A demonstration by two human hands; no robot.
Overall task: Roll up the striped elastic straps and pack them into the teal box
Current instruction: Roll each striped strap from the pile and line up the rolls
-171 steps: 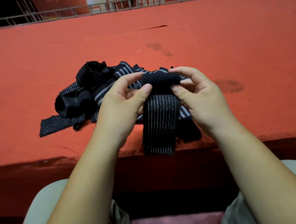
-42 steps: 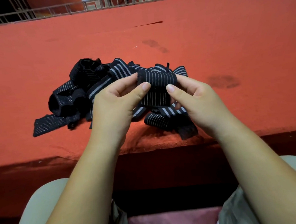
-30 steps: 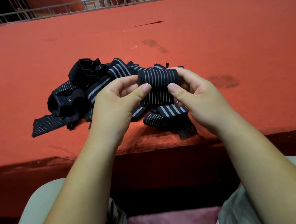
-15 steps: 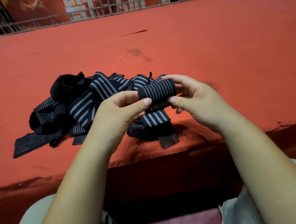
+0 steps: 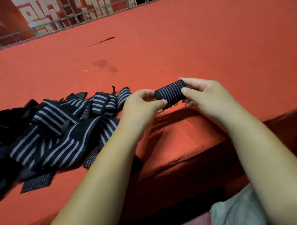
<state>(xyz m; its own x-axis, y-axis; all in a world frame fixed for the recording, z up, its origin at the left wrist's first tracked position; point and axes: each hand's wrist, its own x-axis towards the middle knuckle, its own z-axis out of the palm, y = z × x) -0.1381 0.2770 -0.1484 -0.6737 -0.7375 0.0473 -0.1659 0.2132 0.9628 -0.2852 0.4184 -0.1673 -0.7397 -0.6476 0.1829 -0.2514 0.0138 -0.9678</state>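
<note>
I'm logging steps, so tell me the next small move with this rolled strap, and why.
Probably press the frayed tail flat onto the rolled striped strap: the left hand and right hand pinch its ends, the tail hangs loose beneath, and no teal box is in view.

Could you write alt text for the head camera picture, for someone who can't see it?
A person's left hand and right hand pinch the ends of a rolled black strap with pale stripes, over a red-covered table. A pile of unrolled striped straps lies on the table to the left. No teal box is in view.
</note>
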